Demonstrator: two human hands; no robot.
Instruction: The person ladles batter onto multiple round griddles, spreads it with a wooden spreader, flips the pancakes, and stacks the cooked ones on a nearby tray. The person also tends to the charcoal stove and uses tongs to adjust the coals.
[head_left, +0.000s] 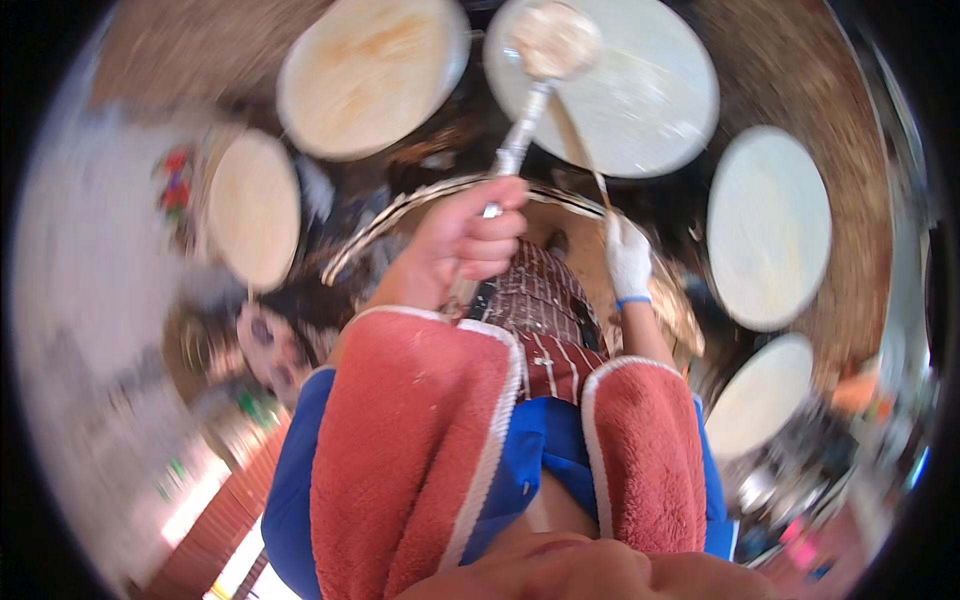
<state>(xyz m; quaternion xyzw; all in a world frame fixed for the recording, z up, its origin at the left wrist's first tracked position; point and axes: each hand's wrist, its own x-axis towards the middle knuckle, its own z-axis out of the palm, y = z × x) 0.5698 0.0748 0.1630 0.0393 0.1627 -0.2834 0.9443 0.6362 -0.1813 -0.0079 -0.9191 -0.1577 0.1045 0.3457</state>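
Observation:
My bare left hand (476, 236) is closed around the long handle (517, 142) of a ladle, which has a band of shiny wrapping. Pale, thick batter (556, 41) fills or covers the ladle's head, over the far left part of a large round griddle (637, 97) with a whitish coating. In a white glove, my right hand (628, 255) grips a thin, flat spatula (574, 135). Its blade slants up and left across that griddle, its tip near the ladle's neck. Motion blur hides whether either tool touches the surface.
More round griddles with pale layers curve around me: one browned (375, 75) at upper left, others at left (255, 210), right (770, 229) and lower right (761, 394). A curved rim (420, 199) runs below my hands. Blurred metal ware (757, 487) lies at lower right.

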